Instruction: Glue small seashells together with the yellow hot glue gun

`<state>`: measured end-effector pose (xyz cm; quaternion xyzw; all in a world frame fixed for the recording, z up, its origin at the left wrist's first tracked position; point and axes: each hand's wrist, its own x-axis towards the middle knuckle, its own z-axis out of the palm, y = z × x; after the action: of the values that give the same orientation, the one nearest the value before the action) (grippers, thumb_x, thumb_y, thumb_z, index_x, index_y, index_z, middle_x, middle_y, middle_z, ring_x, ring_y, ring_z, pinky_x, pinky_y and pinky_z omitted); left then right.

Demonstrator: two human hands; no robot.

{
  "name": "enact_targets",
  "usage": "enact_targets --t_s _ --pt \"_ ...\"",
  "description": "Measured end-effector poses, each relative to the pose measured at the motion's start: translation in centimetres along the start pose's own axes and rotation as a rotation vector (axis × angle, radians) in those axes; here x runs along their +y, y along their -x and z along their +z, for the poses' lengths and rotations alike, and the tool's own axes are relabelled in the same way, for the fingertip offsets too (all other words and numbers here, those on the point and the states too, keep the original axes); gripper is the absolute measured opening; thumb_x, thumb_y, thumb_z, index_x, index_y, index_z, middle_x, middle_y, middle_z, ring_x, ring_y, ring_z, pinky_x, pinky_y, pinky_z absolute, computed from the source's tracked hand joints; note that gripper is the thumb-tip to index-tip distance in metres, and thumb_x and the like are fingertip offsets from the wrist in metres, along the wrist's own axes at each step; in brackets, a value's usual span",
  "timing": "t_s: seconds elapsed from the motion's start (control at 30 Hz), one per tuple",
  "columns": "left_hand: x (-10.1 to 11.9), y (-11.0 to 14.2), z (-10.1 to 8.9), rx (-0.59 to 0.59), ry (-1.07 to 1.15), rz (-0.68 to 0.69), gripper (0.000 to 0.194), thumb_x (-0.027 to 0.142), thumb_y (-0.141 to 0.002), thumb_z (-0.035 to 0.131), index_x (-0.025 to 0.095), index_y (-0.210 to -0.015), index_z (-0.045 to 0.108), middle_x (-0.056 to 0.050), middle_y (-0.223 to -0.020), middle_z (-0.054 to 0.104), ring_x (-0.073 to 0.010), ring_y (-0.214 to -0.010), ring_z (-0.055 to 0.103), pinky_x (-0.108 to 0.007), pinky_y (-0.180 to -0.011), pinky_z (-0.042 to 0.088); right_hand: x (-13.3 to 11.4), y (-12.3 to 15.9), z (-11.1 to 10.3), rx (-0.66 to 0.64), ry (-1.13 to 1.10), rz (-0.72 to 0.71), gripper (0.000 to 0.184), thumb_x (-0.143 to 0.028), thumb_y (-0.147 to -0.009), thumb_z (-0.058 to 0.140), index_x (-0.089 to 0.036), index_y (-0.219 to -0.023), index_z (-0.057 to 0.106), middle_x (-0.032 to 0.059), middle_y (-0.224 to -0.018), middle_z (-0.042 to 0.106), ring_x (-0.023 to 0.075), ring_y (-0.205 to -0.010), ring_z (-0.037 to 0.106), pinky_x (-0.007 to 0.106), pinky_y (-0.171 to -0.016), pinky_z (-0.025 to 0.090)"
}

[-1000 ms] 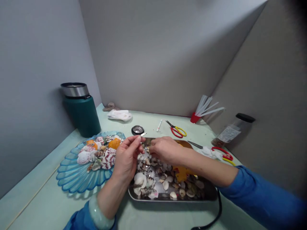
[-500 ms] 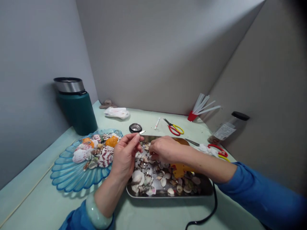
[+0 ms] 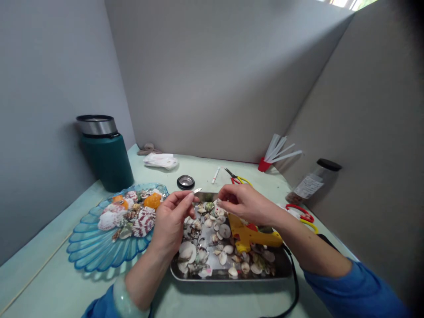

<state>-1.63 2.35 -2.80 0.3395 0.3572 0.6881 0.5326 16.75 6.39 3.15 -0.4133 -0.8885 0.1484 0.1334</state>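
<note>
My left hand (image 3: 171,221) pinches a small, pale, pointed piece (image 3: 197,191) between thumb and forefinger, above the left rear corner of a metal tray (image 3: 228,279). Its exact kind is too small to tell. My right hand (image 3: 247,202) hovers over the tray's rear side with fingers curled together; anything in them is too small to make out. White and brown seashells (image 3: 225,232) lie scattered in the tray below both hands. A yellow glue gun (image 3: 256,238) rests on the tray's right half, under my right forearm.
At left stands a blue shell-shaped dish (image 3: 89,249) heaped with shells, with a green flask (image 3: 109,161) behind. Behind the tray are a round lid (image 3: 185,182) and scissors (image 3: 243,180). Glue sticks (image 3: 276,150) fill a red cup; a clear jar (image 3: 309,185) leans rightward. A black cord (image 3: 294,287) trails frontward.
My right hand has lifted from among the shells and moved right and back, uncovering more of the glue gun. My left hand keeps its pinch. The view has tilted slightly upward.
</note>
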Motion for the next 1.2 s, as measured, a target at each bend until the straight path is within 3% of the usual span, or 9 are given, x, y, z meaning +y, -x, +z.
enact_targets --t_s 0.2,0.37,0.5,0.67,0.83,1.2 --pt "0.1 0.6 0.5 -0.005 -0.119 0.001 0.016 0.026 -0.073 0.072 0.013 -0.082 0.066 -0.002 -0.073 0.071 -0.0058 -0.048 0.051 -0.017 -0.049 0.042 0.1 1.0 0.1 0.110 -0.356 0.035 0.014 -0.029 -0.091 0.046 -0.017 -0.092 0.052 -0.0002 -0.075 0.057 0.0102 -0.064 0.054 0.020 -0.055 0.043" --pt "0.1 1.2 1.0 -0.019 -0.182 -0.078 0.017 0.027 -0.070 0.074 0.015 -0.079 0.066 -0.002 -0.073 0.071 -0.0054 -0.047 0.051 -0.016 -0.047 0.042 -1.0 1.6 -0.2 0.193 -0.886 0.118 0.010 -0.026 -0.083 0.060 -0.017 -0.086 0.057 -0.0024 -0.074 0.056 0.0085 -0.065 0.052 0.019 -0.060 0.042" --pt "-0.1 1.5 1.3 -0.018 -0.204 -0.108 0.018 0.028 -0.068 0.076 0.015 -0.076 0.066 0.001 -0.067 0.068 -0.0054 -0.047 0.051 -0.016 -0.047 0.042 -2.0 1.9 0.4 0.265 -1.026 0.180 0.011 -0.025 -0.079 0.066 -0.016 -0.083 0.060 -0.0035 -0.069 0.056 0.0075 -0.062 0.050 0.018 -0.058 0.040" --pt "-0.2 1.7 1.4 -0.053 -0.228 -0.119 0.017 0.029 -0.069 0.075 0.015 -0.073 0.066 0.004 -0.059 0.061 -0.0062 -0.047 0.052 -0.017 -0.047 0.041 -2.9 1.9 1.3 0.281 -1.063 0.271 0.016 -0.030 -0.080 0.066 -0.015 -0.082 0.061 -0.0042 -0.063 0.056 0.0073 -0.056 0.050 0.018 -0.053 0.040" --pt "-0.4 1.7 1.4 -0.056 -0.225 -0.137 0.017 0.029 -0.070 0.074 0.015 -0.074 0.065 0.003 -0.065 0.063 -0.0059 -0.047 0.052 -0.017 -0.048 0.041 -2.6 1.6 1.6 0.284 -1.028 0.329 0.019 -0.032 -0.077 0.067 -0.014 -0.080 0.063 -0.0038 -0.062 0.056 0.0071 -0.054 0.048 0.018 -0.050 0.040" --pt "-0.5 1.6 1.5 -0.056 -0.195 -0.153 0.015 0.027 -0.068 0.075 0.016 -0.075 0.069 0.003 -0.063 0.062 -0.0071 -0.049 0.052 -0.018 -0.048 0.043 -2.2 2.0 2.9 0.383 -0.775 0.246 0.018 -0.037 -0.083 0.060 -0.019 -0.082 0.063 -0.0005 -0.075 0.065 0.0125 -0.067 0.056 0.023 -0.061 0.043"
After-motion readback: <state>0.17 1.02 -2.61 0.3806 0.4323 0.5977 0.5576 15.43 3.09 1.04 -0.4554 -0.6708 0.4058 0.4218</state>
